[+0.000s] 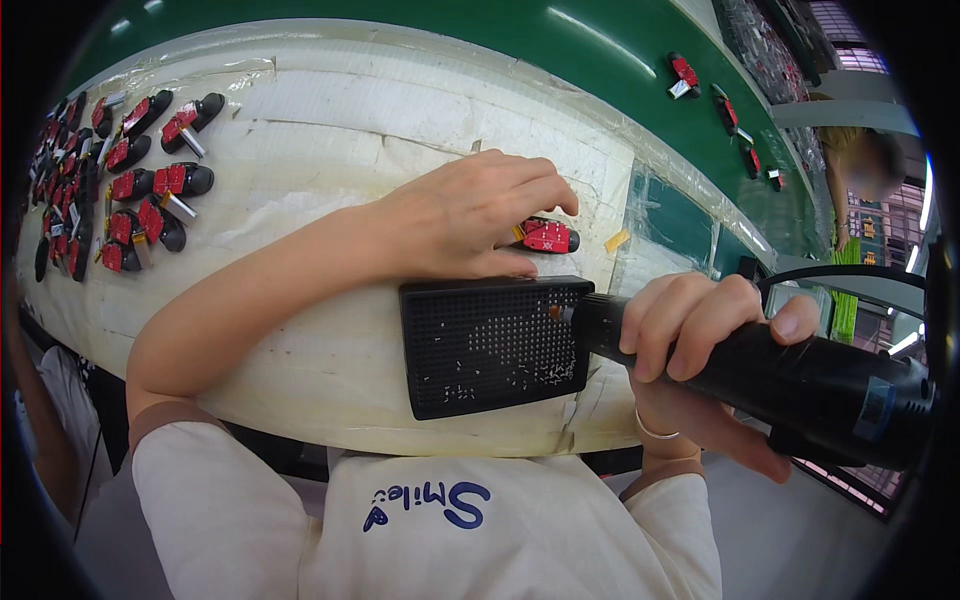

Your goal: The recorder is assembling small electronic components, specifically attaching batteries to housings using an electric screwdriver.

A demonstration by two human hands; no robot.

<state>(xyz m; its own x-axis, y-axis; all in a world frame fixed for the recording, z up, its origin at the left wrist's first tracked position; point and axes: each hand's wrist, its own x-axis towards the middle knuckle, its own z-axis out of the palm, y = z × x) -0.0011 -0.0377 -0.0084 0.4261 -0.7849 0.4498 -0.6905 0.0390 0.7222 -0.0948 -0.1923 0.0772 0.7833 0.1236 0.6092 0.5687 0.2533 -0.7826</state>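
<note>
The right hand (pixel 690 330) has its fingers closed around a black electric screwdriver (pixel 810 385), and its tip is at the right side of a black tray (pixel 407 350) with small screws (pixel 560 372). The left hand (pixel 455 220) curves around a red and black device (pixel 550 237) on the bench (pixel 330 110), just beyond the tray; whether these fingers grip it, I cannot tell.

Bright light glares off the green surface (pixel 650 102); straight edges bow toward blackened corners.
</note>
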